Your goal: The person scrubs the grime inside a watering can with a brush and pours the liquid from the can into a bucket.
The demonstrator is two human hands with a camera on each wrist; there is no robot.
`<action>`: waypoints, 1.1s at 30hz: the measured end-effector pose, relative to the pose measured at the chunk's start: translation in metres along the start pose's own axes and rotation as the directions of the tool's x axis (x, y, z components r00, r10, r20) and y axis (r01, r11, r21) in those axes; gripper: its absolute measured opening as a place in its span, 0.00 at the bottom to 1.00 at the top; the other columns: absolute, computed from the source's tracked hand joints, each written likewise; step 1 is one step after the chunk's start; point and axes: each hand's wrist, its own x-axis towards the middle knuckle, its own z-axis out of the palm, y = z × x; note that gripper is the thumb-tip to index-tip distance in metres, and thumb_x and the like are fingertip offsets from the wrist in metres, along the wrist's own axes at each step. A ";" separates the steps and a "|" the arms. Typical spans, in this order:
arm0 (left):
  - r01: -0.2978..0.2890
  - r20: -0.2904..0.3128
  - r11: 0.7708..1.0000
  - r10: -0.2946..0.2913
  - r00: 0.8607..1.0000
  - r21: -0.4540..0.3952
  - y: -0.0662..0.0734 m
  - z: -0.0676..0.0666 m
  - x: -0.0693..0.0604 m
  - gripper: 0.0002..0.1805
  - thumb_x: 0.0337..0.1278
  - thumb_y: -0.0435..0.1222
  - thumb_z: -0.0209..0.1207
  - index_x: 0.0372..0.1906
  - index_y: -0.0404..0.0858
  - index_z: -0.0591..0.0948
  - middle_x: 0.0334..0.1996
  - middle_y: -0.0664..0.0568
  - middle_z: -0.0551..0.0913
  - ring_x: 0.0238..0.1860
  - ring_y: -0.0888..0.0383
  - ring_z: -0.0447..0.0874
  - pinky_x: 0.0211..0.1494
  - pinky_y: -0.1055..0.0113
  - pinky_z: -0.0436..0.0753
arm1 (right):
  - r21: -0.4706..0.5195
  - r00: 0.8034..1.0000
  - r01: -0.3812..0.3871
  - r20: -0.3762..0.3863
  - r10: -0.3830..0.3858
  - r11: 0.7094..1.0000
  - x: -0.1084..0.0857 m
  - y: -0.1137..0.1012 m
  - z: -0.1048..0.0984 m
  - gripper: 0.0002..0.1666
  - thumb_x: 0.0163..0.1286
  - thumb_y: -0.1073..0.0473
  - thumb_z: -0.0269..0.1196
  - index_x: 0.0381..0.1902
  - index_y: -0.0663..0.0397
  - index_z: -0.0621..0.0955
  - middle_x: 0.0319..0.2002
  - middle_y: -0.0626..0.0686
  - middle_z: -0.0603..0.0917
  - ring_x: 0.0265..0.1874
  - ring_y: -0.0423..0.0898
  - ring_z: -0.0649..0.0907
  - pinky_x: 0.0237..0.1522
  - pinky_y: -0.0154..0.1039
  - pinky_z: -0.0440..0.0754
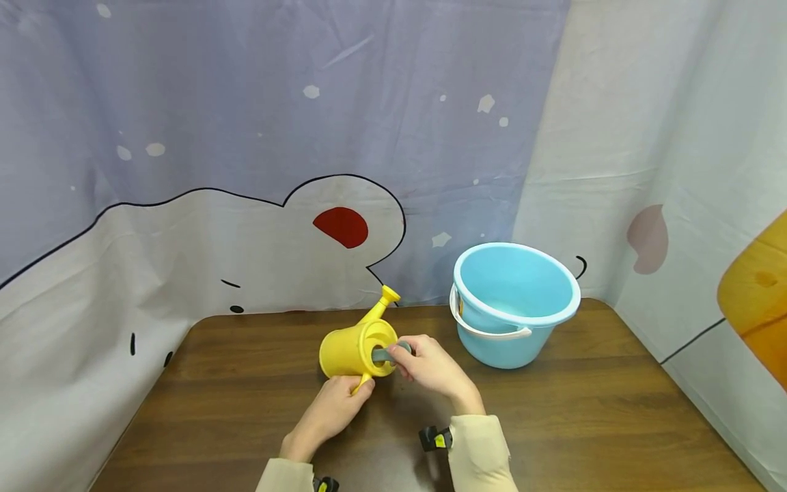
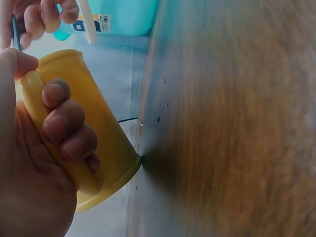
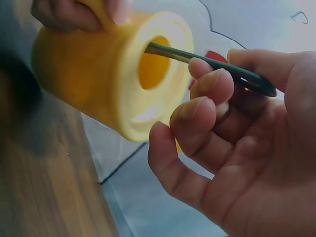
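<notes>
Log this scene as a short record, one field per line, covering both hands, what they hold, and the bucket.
Left hand: grips the watering can by its handle
Right hand: holds a slim, dark greenish utensil
Watering can: yellow, tilted, opening toward the right hand
Utensil: far end inside the can
Bucket: light blue, upright on the wooden table, right of the can

The left hand [image 2: 37, 158] is gripping the yellow can [image 2: 103, 133] by its handle; the right hand [image 2: 44, 17] is pinching a thin rod [image 2: 16, 34]. Specks [image 2: 158, 119] are dotting the table [image 2: 222, 123] near its edge.
</notes>
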 end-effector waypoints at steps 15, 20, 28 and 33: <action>-0.004 0.003 1.000 0.005 1.000 -0.016 0.002 0.000 -0.001 0.25 0.70 0.48 0.52 0.15 0.45 0.66 0.12 0.64 0.61 0.14 0.69 0.55 0.20 0.72 0.59 | 0.022 1.000 -0.002 0.031 0.001 1.000 0.004 0.001 0.012 0.20 0.74 0.54 0.56 0.24 0.61 0.77 0.15 0.46 0.74 0.15 0.39 0.71 0.21 0.33 0.69; -0.001 -0.004 1.000 0.001 1.000 -0.001 0.001 0.001 0.000 0.25 0.70 0.48 0.52 0.15 0.46 0.66 0.12 0.65 0.61 0.15 0.68 0.56 0.20 0.71 0.60 | 0.097 0.998 0.019 0.065 -0.026 0.995 0.000 0.003 0.002 0.19 0.75 0.55 0.56 0.27 0.63 0.77 0.17 0.49 0.73 0.18 0.40 0.72 0.23 0.33 0.70; -0.002 -0.028 1.000 0.003 1.000 0.011 0.000 0.001 0.000 0.24 0.70 0.44 0.53 0.14 0.46 0.65 0.12 0.65 0.59 0.15 0.68 0.55 0.20 0.72 0.59 | 0.206 0.997 0.024 0.067 -0.038 0.978 -0.005 0.004 -0.013 0.18 0.74 0.58 0.56 0.25 0.62 0.76 0.17 0.52 0.72 0.21 0.45 0.71 0.29 0.35 0.69; -0.007 -0.029 1.000 0.007 1.000 0.014 0.001 0.001 0.001 0.25 0.70 0.44 0.53 0.14 0.46 0.66 0.12 0.65 0.59 0.15 0.69 0.54 0.20 0.72 0.58 | 0.188 0.999 -0.003 0.044 -0.006 0.982 -0.004 0.001 -0.011 0.16 0.72 0.59 0.57 0.24 0.60 0.76 0.16 0.50 0.72 0.20 0.44 0.71 0.27 0.34 0.68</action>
